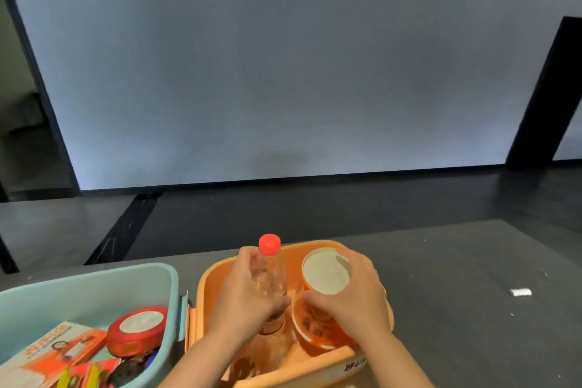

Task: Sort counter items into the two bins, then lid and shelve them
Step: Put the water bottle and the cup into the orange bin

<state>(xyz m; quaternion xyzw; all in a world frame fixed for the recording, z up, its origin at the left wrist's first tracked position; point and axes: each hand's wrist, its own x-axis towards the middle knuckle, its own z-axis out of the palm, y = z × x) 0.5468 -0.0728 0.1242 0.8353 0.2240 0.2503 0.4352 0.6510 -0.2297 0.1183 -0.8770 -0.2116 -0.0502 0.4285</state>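
Observation:
An orange bin (217, 274) stands on the dark counter in front of me. Inside it, my left hand (248, 290) grips a clear plastic bottle (273, 271) with a red cap, held upright. My right hand (349, 296) grips an orange cup (326, 276) with a pale lid, tilted toward me inside the same bin. To the left stands a teal bin (94, 280) holding a red round tub (138, 329), an orange and white box (59, 353) and several small colourful packets. No bin lids are in view.
The dark counter (456, 277) stretches to the right, with a small white scrap (521, 292) on it. Beyond the counter's far edge lie a dark floor and a pale wall. A doorway opens at the far left.

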